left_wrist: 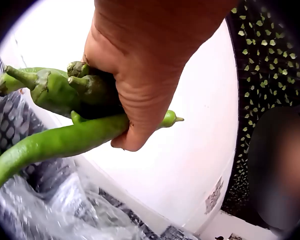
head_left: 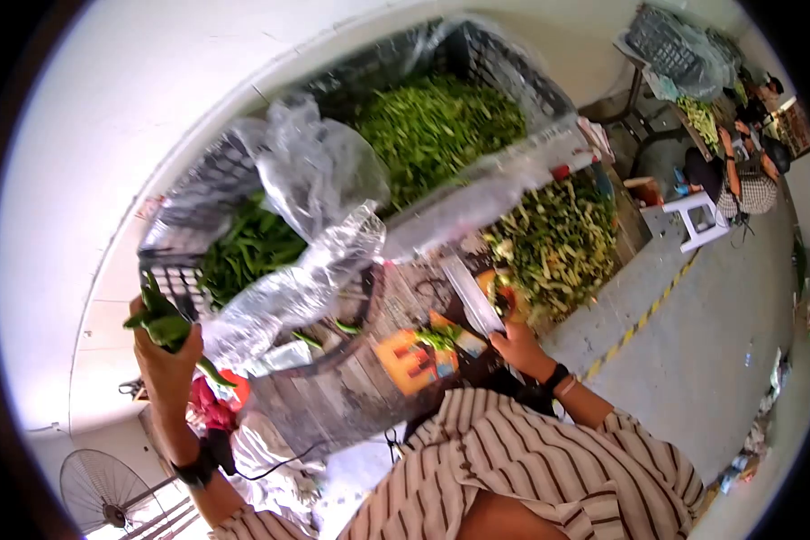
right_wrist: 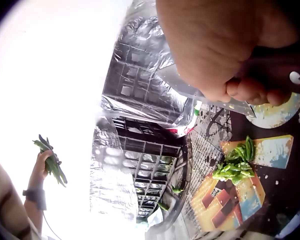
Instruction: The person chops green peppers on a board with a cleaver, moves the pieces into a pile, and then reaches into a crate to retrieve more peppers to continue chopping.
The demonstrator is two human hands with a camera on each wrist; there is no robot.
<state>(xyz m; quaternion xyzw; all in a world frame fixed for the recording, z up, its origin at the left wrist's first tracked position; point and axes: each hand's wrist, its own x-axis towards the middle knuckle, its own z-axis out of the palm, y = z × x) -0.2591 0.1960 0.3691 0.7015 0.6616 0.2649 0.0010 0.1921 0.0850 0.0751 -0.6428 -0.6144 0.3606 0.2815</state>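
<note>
My left hand (head_left: 169, 369) grips a bunch of whole green peppers (head_left: 160, 322), held up at the left beside a crate. In the left wrist view, a long curved green pepper (left_wrist: 65, 137) runs under the thumb, with several stem ends showing above it. My right hand (head_left: 520, 349) holds a wide-bladed kitchen knife (head_left: 471, 295) by its handle, over the right part of the table. Below the knife, a small heap of cut green peppers (right_wrist: 235, 167) lies on a colourful printed board (right_wrist: 227, 205).
A plastic-lined crate (head_left: 171, 279) holds whole green peppers (head_left: 252, 252). Behind it are cut green peppers (head_left: 441, 126) in another lined crate. A pile of chopped pieces (head_left: 562, 243) lies to the right. Loose peppers (head_left: 307, 339) lie on the table (head_left: 333, 396). A white stool (head_left: 696, 220) and seated people are farther off.
</note>
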